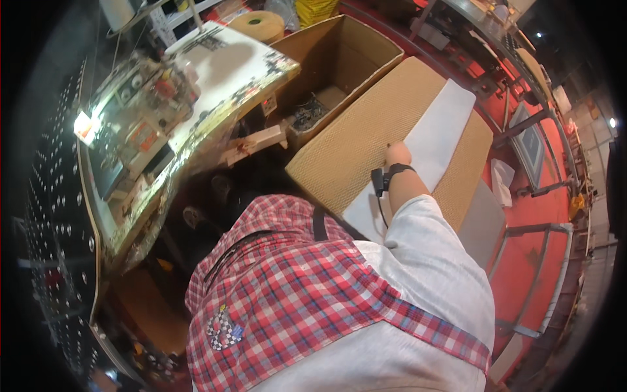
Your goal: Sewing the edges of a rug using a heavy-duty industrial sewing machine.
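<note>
Smoothing the white strip (444, 121) by the right hand (399, 155) should help. I cannot tell that hand's grip; the left hand is unseen.

A machine (147, 111) sits on the table (225, 81) at the upper left of the frame, with a box (369, 49) just right of it, near the top middle. Right of the box and lower is a big sheet (366, 121). A strip (444, 121) lies across the sheet, and the right hand (399, 155) is by the strip's left edge.
</note>
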Demonstrator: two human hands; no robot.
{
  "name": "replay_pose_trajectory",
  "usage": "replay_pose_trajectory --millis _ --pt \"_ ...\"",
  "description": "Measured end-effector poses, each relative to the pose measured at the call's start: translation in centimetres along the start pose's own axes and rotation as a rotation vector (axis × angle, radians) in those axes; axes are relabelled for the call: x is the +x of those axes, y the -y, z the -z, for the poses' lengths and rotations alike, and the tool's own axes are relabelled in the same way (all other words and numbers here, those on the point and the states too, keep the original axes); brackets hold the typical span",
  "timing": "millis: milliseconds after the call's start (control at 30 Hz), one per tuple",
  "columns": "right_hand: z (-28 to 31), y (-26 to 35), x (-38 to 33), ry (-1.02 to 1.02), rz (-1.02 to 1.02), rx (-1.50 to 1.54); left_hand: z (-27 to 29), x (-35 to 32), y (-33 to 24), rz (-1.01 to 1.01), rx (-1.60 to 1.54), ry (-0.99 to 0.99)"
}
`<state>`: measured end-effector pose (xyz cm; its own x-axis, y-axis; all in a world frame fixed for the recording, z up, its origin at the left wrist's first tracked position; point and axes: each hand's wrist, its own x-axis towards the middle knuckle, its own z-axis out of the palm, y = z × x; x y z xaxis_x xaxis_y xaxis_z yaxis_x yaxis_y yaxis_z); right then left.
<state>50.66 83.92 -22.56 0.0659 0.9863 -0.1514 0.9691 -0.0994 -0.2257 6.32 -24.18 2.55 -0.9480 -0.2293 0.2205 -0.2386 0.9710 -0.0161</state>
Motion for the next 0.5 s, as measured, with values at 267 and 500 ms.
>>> replay_pose_trajectory --millis 267,500 --pt "12.8 -13.4 0.5 -0.066 0.019 0.543 2.7 -11.6 10.0 0.344 0.137 0.212" --pt "19.6 -32.6 -3.5 -0.200 0.034 -0.077 2.6 -12.4 12.1 0.355 0.182 0.287"
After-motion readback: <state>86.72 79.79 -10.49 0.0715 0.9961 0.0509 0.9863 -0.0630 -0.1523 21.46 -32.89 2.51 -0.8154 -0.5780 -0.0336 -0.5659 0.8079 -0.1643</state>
